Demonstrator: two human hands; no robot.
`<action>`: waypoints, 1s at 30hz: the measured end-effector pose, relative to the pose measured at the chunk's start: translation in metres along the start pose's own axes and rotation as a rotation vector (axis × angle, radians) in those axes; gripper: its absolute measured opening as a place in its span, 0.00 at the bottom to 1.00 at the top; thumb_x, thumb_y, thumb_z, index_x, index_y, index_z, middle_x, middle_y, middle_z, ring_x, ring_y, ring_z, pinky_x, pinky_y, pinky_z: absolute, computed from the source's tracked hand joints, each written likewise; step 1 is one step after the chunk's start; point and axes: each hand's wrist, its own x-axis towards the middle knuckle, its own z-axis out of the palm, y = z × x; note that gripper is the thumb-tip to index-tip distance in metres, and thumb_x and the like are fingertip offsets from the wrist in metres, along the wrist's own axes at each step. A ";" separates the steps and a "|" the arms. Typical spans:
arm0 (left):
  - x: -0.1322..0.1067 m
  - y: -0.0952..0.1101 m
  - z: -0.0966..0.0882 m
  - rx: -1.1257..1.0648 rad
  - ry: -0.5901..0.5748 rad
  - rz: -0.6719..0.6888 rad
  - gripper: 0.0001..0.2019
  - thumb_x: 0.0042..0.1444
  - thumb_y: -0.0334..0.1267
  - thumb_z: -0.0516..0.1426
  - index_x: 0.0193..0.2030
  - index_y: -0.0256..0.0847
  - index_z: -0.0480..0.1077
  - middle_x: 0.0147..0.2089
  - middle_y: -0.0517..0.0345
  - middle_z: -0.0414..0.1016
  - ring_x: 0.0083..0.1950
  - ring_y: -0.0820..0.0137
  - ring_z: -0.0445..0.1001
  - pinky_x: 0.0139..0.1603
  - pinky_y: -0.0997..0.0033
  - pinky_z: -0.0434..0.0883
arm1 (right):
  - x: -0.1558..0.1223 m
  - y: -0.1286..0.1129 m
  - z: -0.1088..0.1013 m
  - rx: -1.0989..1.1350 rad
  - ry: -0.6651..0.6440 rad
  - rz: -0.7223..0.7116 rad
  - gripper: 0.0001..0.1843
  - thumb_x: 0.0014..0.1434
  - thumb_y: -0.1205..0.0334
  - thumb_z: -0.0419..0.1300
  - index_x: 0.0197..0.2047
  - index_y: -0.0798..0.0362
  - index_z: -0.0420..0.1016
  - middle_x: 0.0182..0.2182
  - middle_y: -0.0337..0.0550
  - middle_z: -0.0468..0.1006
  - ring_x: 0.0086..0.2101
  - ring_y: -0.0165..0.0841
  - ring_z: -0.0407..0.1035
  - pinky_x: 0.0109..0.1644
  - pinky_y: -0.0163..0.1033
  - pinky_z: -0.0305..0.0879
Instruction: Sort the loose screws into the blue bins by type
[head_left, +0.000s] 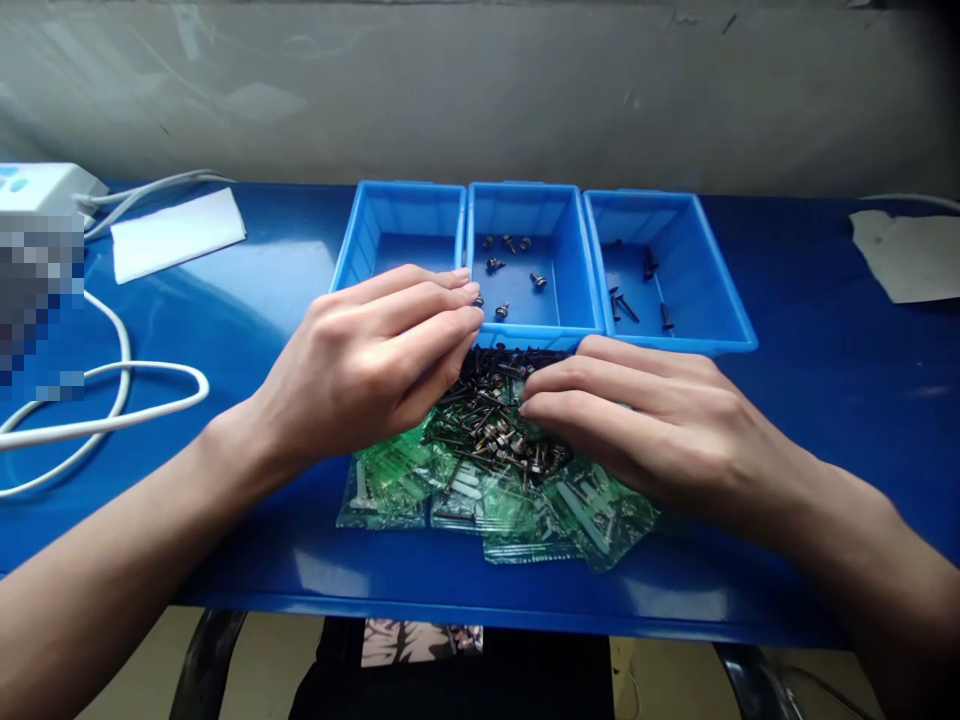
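A heap of dark screws [491, 415] lies on green plastic bags [495, 495] on the blue table [225, 300]. My left hand [375, 360] hovers at the heap's left edge, fingers together and curved down toward the screws; what is under the fingertips is hidden. My right hand [637, 410] rests on the heap's right side, fingers held together and pressed onto the screws. Behind the heap stand three blue bins: the left bin [360, 240] partly hidden by my left hand, the middle bin [589, 290] holding several washer-head screws, the right bin [720, 300] holding several thin black screws.
A white cable [120, 390] loops across the table's left part beside a white device [45, 185]. A white paper [176, 232] lies at the back left, another paper [907, 255] at the back right. A grey wall runs behind the table.
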 end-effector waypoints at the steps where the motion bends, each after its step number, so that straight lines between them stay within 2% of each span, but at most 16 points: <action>1: 0.000 0.000 0.000 0.001 0.002 -0.001 0.08 0.68 0.28 0.63 0.53 0.35 0.78 0.54 0.49 0.86 0.60 0.58 0.86 0.65 0.58 0.87 | 0.000 0.000 0.000 0.002 -0.002 -0.006 0.13 0.67 0.78 0.65 0.54 0.63 0.78 0.48 0.54 0.83 0.44 0.38 0.77 0.47 0.44 0.76; 4: 0.000 0.000 0.000 0.012 0.003 -0.013 0.09 0.69 0.28 0.62 0.54 0.37 0.78 0.55 0.49 0.85 0.60 0.59 0.86 0.65 0.59 0.87 | 0.000 -0.002 -0.001 -0.006 0.009 -0.007 0.15 0.67 0.78 0.64 0.55 0.61 0.80 0.45 0.52 0.83 0.41 0.37 0.77 0.41 0.43 0.76; 6: -0.001 -0.002 0.001 0.018 -0.006 -0.027 0.09 0.70 0.29 0.61 0.55 0.39 0.78 0.57 0.48 0.84 0.63 0.57 0.84 0.65 0.55 0.87 | 0.001 -0.005 -0.002 0.018 0.071 0.056 0.14 0.67 0.78 0.65 0.53 0.58 0.83 0.43 0.50 0.84 0.39 0.34 0.77 0.39 0.40 0.76; 9: -0.002 -0.005 0.003 0.003 -0.033 -0.031 0.10 0.71 0.32 0.61 0.56 0.39 0.77 0.65 0.42 0.80 0.71 0.51 0.78 0.68 0.47 0.85 | 0.006 -0.011 -0.005 0.126 0.243 0.330 0.12 0.66 0.72 0.70 0.51 0.52 0.87 0.41 0.43 0.87 0.35 0.30 0.79 0.38 0.37 0.79; 11: -0.003 -0.007 0.005 -0.010 -0.056 -0.026 0.11 0.72 0.33 0.61 0.59 0.37 0.75 0.67 0.40 0.78 0.72 0.51 0.77 0.69 0.45 0.84 | 0.012 -0.013 -0.007 0.242 0.406 0.551 0.12 0.66 0.68 0.71 0.52 0.50 0.89 0.38 0.42 0.88 0.29 0.29 0.78 0.29 0.36 0.77; 13: -0.004 -0.009 0.006 -0.013 -0.070 -0.023 0.11 0.73 0.32 0.61 0.60 0.37 0.75 0.66 0.41 0.79 0.72 0.53 0.77 0.70 0.47 0.84 | 0.017 -0.015 -0.009 0.381 0.521 0.688 0.17 0.68 0.66 0.70 0.58 0.48 0.87 0.44 0.47 0.88 0.30 0.32 0.80 0.27 0.36 0.77; 14: -0.004 -0.009 0.006 -0.015 -0.071 -0.023 0.11 0.73 0.31 0.60 0.60 0.38 0.75 0.66 0.42 0.80 0.72 0.54 0.78 0.70 0.48 0.84 | 0.019 -0.015 -0.010 0.440 0.543 0.710 0.21 0.69 0.67 0.69 0.63 0.47 0.84 0.51 0.49 0.88 0.35 0.35 0.83 0.31 0.38 0.81; 16: -0.005 -0.010 0.007 -0.024 -0.059 -0.027 0.11 0.73 0.30 0.59 0.59 0.40 0.75 0.65 0.44 0.81 0.71 0.55 0.78 0.69 0.48 0.84 | 0.019 -0.015 -0.013 0.465 0.517 0.689 0.26 0.71 0.68 0.66 0.69 0.43 0.79 0.62 0.49 0.82 0.49 0.40 0.84 0.47 0.46 0.86; 17: -0.005 -0.010 0.007 -0.030 -0.052 -0.030 0.11 0.73 0.30 0.59 0.58 0.41 0.76 0.65 0.46 0.81 0.70 0.56 0.79 0.69 0.49 0.84 | 0.018 -0.014 -0.014 0.428 0.471 0.644 0.26 0.71 0.70 0.65 0.69 0.42 0.79 0.62 0.47 0.82 0.52 0.41 0.83 0.52 0.47 0.85; 18: -0.005 -0.010 0.007 -0.035 -0.045 -0.036 0.11 0.74 0.30 0.59 0.58 0.42 0.76 0.64 0.48 0.82 0.70 0.56 0.79 0.69 0.49 0.85 | 0.015 -0.014 -0.015 0.380 0.414 0.565 0.25 0.70 0.71 0.66 0.67 0.43 0.81 0.59 0.47 0.83 0.52 0.39 0.82 0.54 0.47 0.84; 21: -0.006 -0.010 0.008 -0.038 -0.031 -0.051 0.11 0.74 0.30 0.58 0.57 0.44 0.77 0.64 0.52 0.82 0.69 0.57 0.80 0.68 0.51 0.86 | 0.008 -0.012 -0.012 0.283 0.167 0.227 0.19 0.67 0.70 0.70 0.59 0.50 0.84 0.49 0.47 0.84 0.46 0.36 0.79 0.50 0.45 0.80; 23: -0.005 -0.010 0.009 -0.035 -0.019 -0.049 0.10 0.75 0.30 0.58 0.56 0.43 0.78 0.63 0.52 0.83 0.69 0.57 0.80 0.68 0.52 0.86 | 0.006 -0.012 -0.007 0.228 0.017 0.077 0.18 0.67 0.69 0.71 0.59 0.53 0.83 0.48 0.49 0.82 0.44 0.36 0.77 0.47 0.45 0.78; 25: -0.005 -0.009 0.009 -0.028 -0.014 -0.043 0.09 0.75 0.31 0.58 0.55 0.42 0.78 0.62 0.50 0.83 0.69 0.57 0.81 0.68 0.53 0.86 | 0.005 -0.013 -0.002 0.174 -0.039 0.028 0.15 0.67 0.71 0.69 0.56 0.55 0.83 0.48 0.50 0.81 0.42 0.36 0.74 0.44 0.44 0.75; 28: -0.004 -0.009 0.009 -0.009 -0.034 -0.048 0.09 0.75 0.32 0.57 0.56 0.44 0.78 0.63 0.52 0.83 0.69 0.59 0.80 0.68 0.52 0.86 | 0.007 -0.015 0.002 0.161 -0.020 0.017 0.07 0.66 0.75 0.67 0.47 0.59 0.82 0.44 0.50 0.81 0.40 0.35 0.73 0.43 0.43 0.73; 30: -0.004 -0.008 0.008 -0.002 -0.044 -0.048 0.09 0.76 0.32 0.57 0.56 0.44 0.78 0.63 0.52 0.82 0.69 0.59 0.80 0.68 0.52 0.86 | 0.008 -0.016 0.003 0.158 -0.027 0.014 0.06 0.66 0.77 0.67 0.45 0.60 0.81 0.43 0.51 0.82 0.41 0.35 0.73 0.43 0.43 0.73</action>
